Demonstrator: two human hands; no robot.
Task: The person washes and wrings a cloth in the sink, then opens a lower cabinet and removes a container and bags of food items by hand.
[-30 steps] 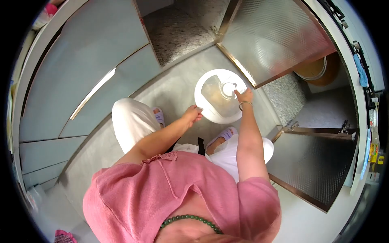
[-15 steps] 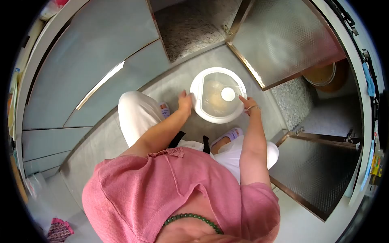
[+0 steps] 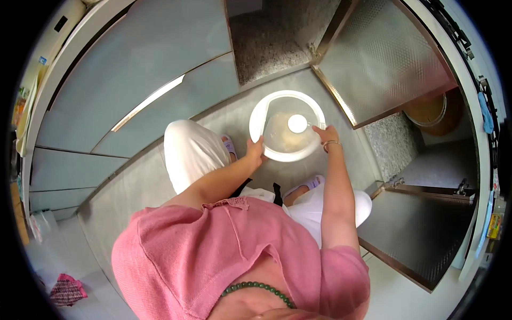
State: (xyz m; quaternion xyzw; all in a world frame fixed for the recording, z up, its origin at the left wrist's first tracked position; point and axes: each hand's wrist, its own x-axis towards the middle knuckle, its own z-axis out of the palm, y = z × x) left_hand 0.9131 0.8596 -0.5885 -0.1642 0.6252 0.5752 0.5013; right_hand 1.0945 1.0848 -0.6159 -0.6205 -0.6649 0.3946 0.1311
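Between my two hands is a round white container [image 3: 258, 120] with a clear lid [image 3: 277, 113] and a white knob [image 3: 297, 124]. Something pale shows through the lid, too blurred to name. My left hand [image 3: 256, 151] grips the rim at its lower left. On the right side, my right hand [image 3: 326, 135], with a bracelet at the wrist, has its fingers closed on the edge, the thumb over the rim. The container's underside is hidden, so I cannot tell whether it touches the floor.
Two textured cabinet doors [image 3: 381, 64] [image 3: 421, 232] stand open at the right. Inside that cabinet is a round brownish vessel [image 3: 434, 113]. Grey-blue drawers [image 3: 154, 64] line the left. A pink-edged cloth [image 3: 68, 290] lies on the floor [image 3: 125, 197] at the lower left.
My left hand has slid from the container's left side to its lower left. The container has turned slightly, and the view has shifted a little.
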